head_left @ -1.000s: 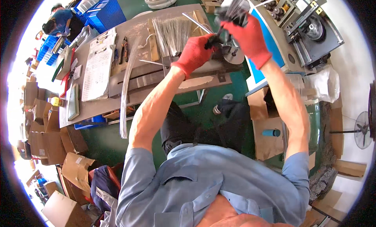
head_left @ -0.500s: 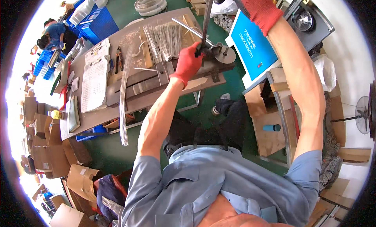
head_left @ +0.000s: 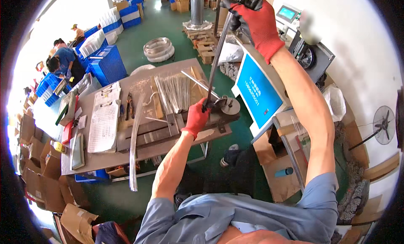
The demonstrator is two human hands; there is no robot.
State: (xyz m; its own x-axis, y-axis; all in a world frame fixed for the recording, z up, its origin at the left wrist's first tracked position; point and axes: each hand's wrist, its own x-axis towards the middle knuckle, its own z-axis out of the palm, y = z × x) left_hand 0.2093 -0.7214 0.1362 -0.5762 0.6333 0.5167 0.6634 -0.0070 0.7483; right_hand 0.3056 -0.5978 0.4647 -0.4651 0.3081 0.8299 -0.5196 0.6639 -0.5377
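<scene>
A long, thin dark metal bar stands steeply tilted above the workbench. My left hand, in a red glove with black fingertips, is closed around its lower end, beside a round metal disc at the bench's right end. Higher up, my right hand in a matching glove grips the bar's upper part, where shiny strands show at the top. A pale metal rod slants toward the disc. Left of it lies a bundle of thin straight wires.
Another wire bundle overhangs the bench's front edge. Pliers and paper sheets lie further left. At right stands a blue-fronted machine cabinet; behind the bench are a wire coil and wooden pallets. A co-worker bends over at far left.
My view has tilted up, showing more of the floor behind the bench and of my right hand. Both hands keep their hold on the bar; the left stays beside the disc.
</scene>
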